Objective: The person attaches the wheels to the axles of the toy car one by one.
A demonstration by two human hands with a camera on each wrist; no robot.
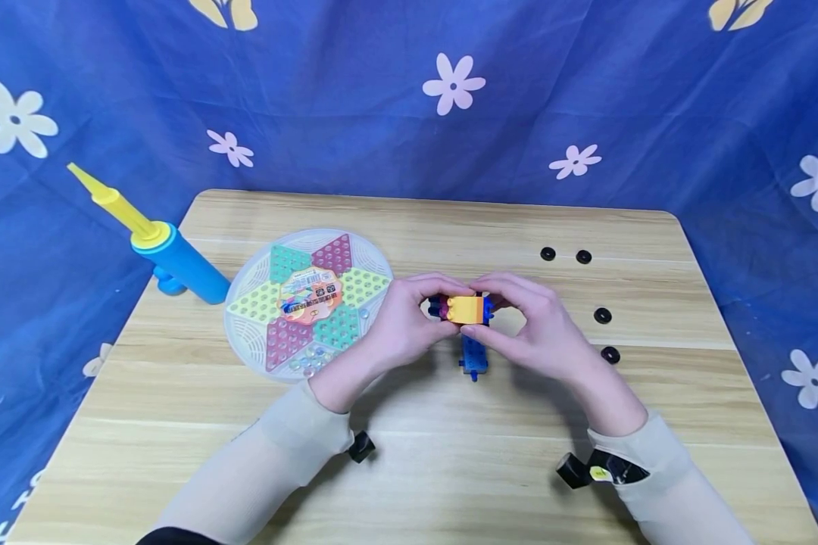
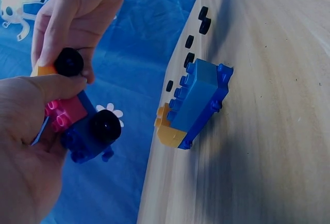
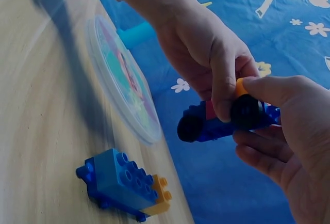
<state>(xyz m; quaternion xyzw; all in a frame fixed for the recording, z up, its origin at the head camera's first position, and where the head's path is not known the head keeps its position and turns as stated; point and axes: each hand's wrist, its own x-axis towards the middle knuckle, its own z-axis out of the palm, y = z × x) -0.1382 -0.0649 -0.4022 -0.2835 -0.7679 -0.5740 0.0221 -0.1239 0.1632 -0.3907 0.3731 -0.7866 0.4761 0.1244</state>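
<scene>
A person's left hand (image 1: 402, 322) and right hand (image 1: 544, 325) pinch a wheeled blue, pink and yellow plastic block car (image 1: 465, 309) above the pale wooden table (image 1: 450, 477), apparently seating a round black wheel (image 2: 68, 62). The next move likely calls for freeing fingers to collect loose black wheels (image 1: 603, 316).

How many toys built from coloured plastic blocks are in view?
2. One blue, pink and orange wheeled block toy is held between the left hand and right hand; one blue and orange block toy rests on the light wood-grain table below.
</scene>
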